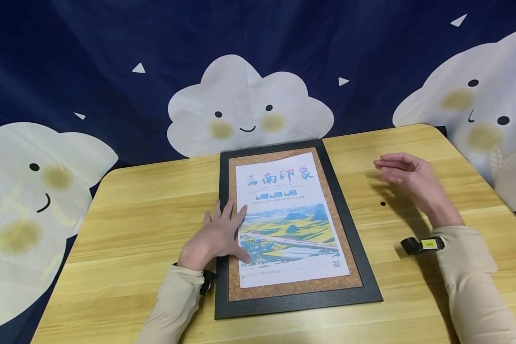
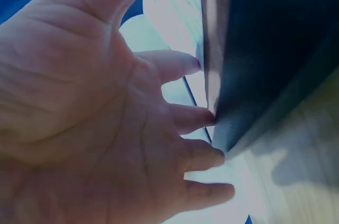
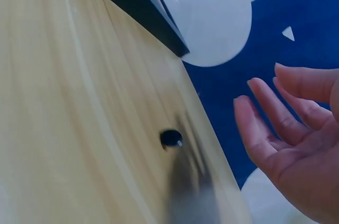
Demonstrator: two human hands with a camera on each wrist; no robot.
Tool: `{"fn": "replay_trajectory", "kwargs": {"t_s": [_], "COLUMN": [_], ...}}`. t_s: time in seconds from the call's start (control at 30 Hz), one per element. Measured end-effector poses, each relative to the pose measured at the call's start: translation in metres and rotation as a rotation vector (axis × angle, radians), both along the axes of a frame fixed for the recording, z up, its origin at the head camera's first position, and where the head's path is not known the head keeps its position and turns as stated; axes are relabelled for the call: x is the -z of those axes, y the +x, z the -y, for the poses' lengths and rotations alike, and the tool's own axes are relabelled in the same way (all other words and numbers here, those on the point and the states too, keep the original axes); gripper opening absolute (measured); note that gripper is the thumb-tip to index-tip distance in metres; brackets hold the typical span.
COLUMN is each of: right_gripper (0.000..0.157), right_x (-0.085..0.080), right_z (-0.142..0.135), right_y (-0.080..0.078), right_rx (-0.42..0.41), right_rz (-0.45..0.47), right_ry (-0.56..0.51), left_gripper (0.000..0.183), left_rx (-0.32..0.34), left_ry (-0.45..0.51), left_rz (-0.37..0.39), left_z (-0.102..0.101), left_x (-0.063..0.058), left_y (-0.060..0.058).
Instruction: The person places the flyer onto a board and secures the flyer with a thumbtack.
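Note:
A printed poster (image 1: 288,220) with a landscape picture and Chinese lettering lies on a cork board (image 1: 295,288) inside a black frame (image 1: 298,306). My left hand (image 1: 215,234) is spread over the board's left side; its thumb and a fingertip reach over the poster's left edge. In the left wrist view the fingers (image 2: 193,119) of that hand are straight and apart. To the right of the board, my right hand (image 1: 406,177) hovers above the table with loosely bent fingers and holds nothing. Beneath it lies a small black round piece (image 3: 171,138), its kind unclear.
The board lies on a light wooden table (image 1: 155,200) with rounded far corners. Behind the table's far edge hangs a dark blue cloth (image 1: 112,28) printed with white smiling clouds (image 1: 247,102). A black wrist camera (image 1: 421,244) sticks out from the right sleeve.

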State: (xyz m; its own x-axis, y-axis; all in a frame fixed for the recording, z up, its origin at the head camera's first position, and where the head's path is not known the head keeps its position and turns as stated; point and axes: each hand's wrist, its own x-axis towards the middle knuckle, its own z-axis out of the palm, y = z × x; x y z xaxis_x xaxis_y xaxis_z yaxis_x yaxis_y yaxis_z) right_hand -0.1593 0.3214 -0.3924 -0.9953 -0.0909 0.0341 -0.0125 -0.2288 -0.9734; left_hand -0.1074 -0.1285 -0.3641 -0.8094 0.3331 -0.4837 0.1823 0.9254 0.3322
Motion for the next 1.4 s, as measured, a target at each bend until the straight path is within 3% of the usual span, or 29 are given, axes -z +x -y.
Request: {"fn": "replay_trajectory", "kwargs": {"t_s": [0.1,0.37,0.43,0.67,0.73,0.93,1.2,1.4], "right_gripper": [0.029,0.021,0.018,0.017,0.018,0.026,0.027,0.026], "right_x": [-0.002,-0.006,-0.006,-0.009,-0.009,-0.008,-0.003,-0.002], "right_z": [-0.008,-0.028,-0.034,-0.052,-0.054,-0.058,-0.061,-0.059], "right_y": [0.001,0.006,0.007,0.011,0.011,0.011,0.007,0.005], "right_rx": [0.052,0.236,0.264,0.291,0.296,0.236,0.087,0.043], "right_rz": [-0.015,0.029,0.06,0.206,0.233,0.293,0.343,0.353], "right_ry": [-0.122,-0.212,-0.192,0.062,0.092,0.134,0.358,0.482], "left_gripper": [0.126,0.127,0.128,0.129,0.129,0.131,0.132,0.134], "left_rx": [-0.026,-0.056,-0.056,-0.083,-0.094,-0.127,-0.158,-0.13], "left_ry": [0.003,0.015,0.016,0.026,0.028,0.021,0.004,-0.051], "left_rz": [0.018,0.064,0.067,0.073,0.076,0.091,0.106,0.066], "left_z": [0.003,0.004,0.004,0.004,0.004,0.002,0.0,0.0], "left_x": [0.0,0.001,0.001,0.001,0.001,0.0,-0.004,-0.004], "left_y": [-0.001,-0.001,-0.001,0.001,0.002,0.004,0.006,0.006]}}
